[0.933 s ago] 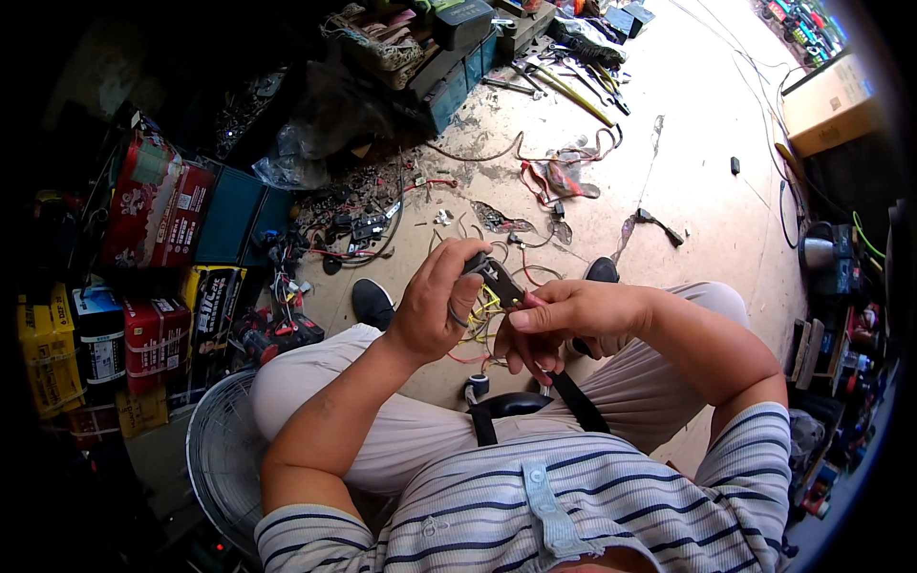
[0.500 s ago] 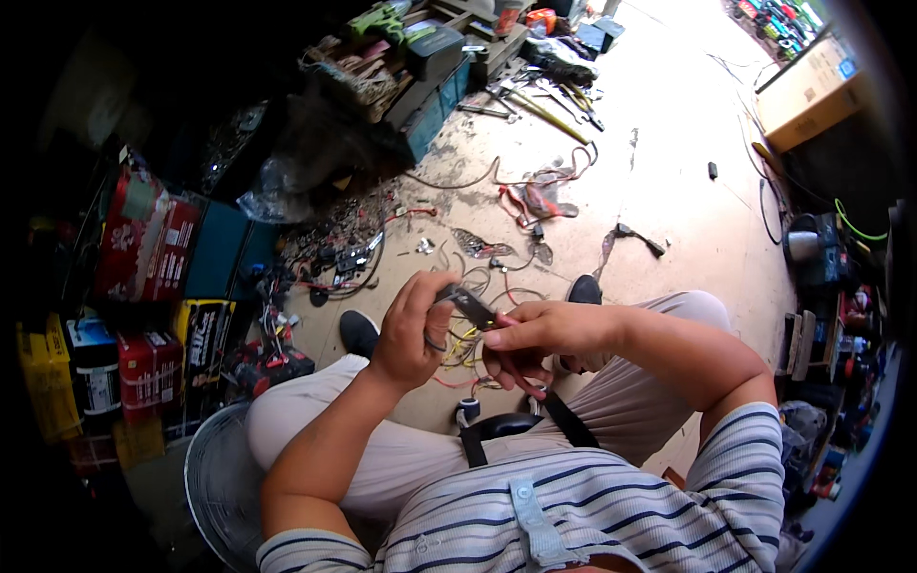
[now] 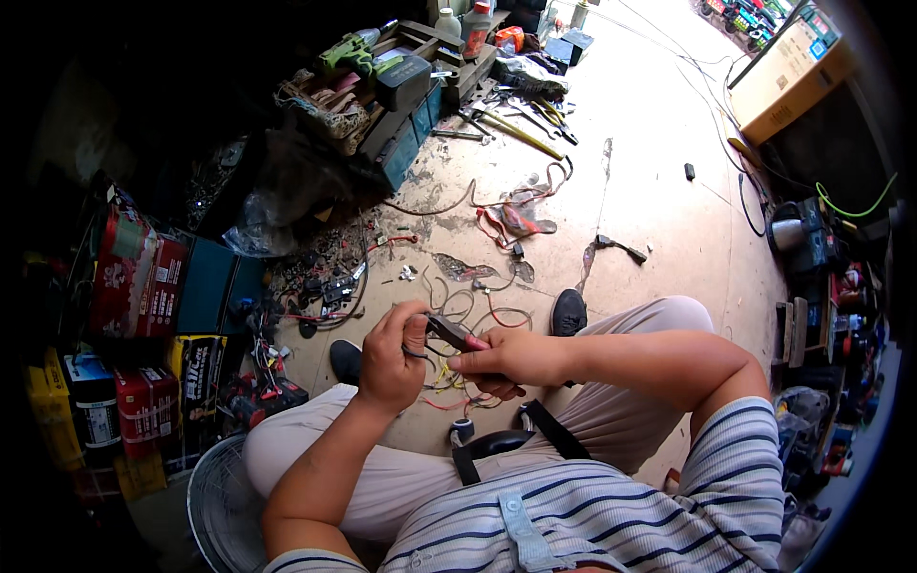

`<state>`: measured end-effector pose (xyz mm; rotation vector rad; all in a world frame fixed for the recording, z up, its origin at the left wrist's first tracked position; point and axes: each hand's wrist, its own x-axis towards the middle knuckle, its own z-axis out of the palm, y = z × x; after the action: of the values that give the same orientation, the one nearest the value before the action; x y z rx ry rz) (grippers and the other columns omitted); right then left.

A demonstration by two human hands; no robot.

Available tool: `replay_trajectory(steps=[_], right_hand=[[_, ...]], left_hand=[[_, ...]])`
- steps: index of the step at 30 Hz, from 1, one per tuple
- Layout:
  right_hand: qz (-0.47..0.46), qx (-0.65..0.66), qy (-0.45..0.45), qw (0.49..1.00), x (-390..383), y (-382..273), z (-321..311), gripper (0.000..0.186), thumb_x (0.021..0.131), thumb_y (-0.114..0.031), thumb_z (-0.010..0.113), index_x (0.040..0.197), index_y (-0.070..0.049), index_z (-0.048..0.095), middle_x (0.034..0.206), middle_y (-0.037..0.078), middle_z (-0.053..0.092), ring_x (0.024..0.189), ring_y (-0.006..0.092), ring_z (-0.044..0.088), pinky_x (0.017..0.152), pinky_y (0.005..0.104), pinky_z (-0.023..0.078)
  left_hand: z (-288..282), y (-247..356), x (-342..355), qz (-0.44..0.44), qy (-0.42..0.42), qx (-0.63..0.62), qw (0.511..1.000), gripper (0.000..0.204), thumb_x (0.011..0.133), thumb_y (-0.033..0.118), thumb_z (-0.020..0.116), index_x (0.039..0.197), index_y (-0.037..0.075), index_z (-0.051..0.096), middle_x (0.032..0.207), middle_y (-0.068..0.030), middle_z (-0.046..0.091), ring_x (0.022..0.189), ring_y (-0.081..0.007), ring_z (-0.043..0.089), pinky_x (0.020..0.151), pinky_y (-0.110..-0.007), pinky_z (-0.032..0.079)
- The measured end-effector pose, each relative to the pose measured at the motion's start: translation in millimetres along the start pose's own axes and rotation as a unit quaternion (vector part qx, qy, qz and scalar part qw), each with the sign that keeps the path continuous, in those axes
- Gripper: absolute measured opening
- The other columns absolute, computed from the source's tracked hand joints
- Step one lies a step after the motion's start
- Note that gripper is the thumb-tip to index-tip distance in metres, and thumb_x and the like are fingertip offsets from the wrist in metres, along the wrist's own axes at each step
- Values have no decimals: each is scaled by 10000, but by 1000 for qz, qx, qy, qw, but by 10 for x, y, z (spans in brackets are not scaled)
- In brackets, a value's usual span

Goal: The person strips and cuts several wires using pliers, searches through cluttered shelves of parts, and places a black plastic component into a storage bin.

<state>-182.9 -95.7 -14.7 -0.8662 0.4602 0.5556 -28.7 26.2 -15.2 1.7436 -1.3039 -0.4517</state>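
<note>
since the earlier frame, the right hand [image 3: 508, 357] has closed more around the pliers [image 3: 447, 330]: the red handle, which stuck out below its fingers, is now mostly hidden in the fist. both hands have also moved a little to the left, if i measure from the right shoe [image 3: 569, 313].

the pliers are to the left of the right shoe and a little nearer to the body, between the two hands, with the dark head toward the left hand [image 3: 390, 361]. the right hand is holding the handles firmly, its thumb lying on top. the left hand is narrow, its fingers bent at the head of the pliers; a thin dark loop [image 3: 417, 355] shows beside its thumb, but i cannot tell if the hand pinches it.

near the right shoe, on its left, lie some tangled wires [image 3: 491, 304]. beyond the shoe, to the right, there is a short black lead [image 3: 623, 250]. beyond it to the left are a crumpled plastic bag [image 3: 527, 220] and, farther, a tool with yellow handle [image 3: 521, 136]. far beyond it on the right stands a cardboard box [image 3: 783, 81].
</note>
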Motion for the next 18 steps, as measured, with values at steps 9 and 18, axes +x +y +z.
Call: replay_trajectory(steps=[9, 18], right_hand=[[-55, -315, 214, 923, 25, 35, 26, 376, 891, -377, 547, 752, -28, 545, 584, 91, 530, 518, 230, 515, 510, 364, 420], [-163, -237, 316, 904, 148, -106, -101, 263, 847, -293, 627, 871, -31, 621, 642, 60, 570, 563, 125, 493, 536, 292, 418]], left_hand=[[74, -13, -19, -42, -18, 21, 999, 231, 962, 224, 449, 927, 16, 543, 751, -170, 569, 665, -327, 566, 584, -380, 439], [98, -201, -2, -378, -42, -313, 870, 394, 985, 371, 352, 966, 56, 588, 685, -27, 558, 530, -68, 444, 467, -197, 347]])
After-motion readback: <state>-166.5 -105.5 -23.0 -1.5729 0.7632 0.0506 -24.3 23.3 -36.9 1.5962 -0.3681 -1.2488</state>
